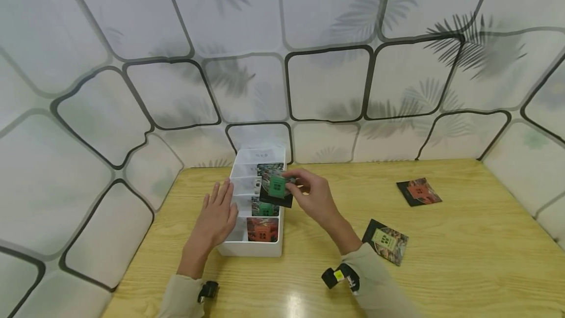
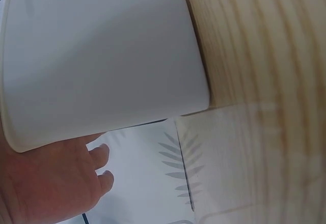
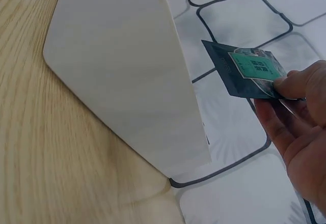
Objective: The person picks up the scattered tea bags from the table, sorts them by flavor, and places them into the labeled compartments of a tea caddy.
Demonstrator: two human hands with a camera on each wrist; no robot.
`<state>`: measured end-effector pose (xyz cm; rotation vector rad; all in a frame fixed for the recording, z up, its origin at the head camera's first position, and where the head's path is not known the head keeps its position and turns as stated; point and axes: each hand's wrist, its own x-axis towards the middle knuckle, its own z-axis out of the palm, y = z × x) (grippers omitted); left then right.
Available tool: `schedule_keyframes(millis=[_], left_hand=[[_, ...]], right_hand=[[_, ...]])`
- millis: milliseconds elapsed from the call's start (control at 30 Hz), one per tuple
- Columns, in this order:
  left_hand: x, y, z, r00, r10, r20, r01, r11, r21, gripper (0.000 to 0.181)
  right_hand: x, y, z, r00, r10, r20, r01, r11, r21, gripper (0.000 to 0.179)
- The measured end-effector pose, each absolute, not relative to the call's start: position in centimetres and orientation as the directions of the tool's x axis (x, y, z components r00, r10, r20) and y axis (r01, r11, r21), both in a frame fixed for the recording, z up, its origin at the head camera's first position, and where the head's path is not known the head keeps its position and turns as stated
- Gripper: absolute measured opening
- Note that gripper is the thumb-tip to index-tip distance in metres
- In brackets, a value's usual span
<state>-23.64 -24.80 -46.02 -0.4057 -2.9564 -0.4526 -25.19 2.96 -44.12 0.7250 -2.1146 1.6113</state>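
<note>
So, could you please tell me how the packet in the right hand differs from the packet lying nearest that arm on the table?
The held packet has a green label; the table packet has a yellow-green one. The held packet is pinched by the right hand above the white divided box; the table packet lies flat and untouched on the wooden table. Both are dark, squarish and look similar in size.

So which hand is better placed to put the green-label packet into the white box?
The right hand. It already pinches the green-label packet just above the white box. The left hand lies flat against the box's left side, so it probably serves best by steadying the box.
</note>
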Motion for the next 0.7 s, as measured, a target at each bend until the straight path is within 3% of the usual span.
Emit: schedule_keyframes(millis=[700], left_hand=[[-23.5, -24.8, -46.2, -0.948, 0.25, 0.2, 0.299, 0.913, 0.279, 0.056]], right_hand=[[-24.7, -0.4, -45.6, -0.77, -0.191, 0.608, -0.636, 0.17, -0.753, 0.025]])
